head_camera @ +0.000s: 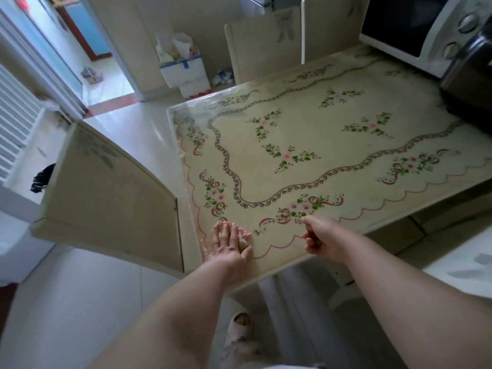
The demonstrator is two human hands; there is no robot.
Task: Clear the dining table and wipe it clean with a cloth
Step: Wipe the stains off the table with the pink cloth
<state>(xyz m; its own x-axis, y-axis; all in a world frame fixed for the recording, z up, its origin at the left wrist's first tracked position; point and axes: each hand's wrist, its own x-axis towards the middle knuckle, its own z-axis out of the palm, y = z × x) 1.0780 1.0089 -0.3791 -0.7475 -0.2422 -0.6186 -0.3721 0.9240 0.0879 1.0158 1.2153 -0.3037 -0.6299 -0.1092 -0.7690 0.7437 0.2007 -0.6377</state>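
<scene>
The dining table (332, 145) carries a cream floral tablecloth under a clear cover. My left hand (229, 243) lies flat at the near left corner, fingers straight, pressing on a small beige cloth (243, 242) that shows only beside the fingers. My right hand (316, 235) hovers at the front edge, a little to the right, with its fingers curled into a loose fist. Nothing is visible in that hand.
A white microwave (415, 30) and a dark appliance (468, 83) stand at the table's far right. One chair back (111, 198) is close on the left, another chair (266, 46) at the far side. White boxes (186, 73) sit on the floor beyond.
</scene>
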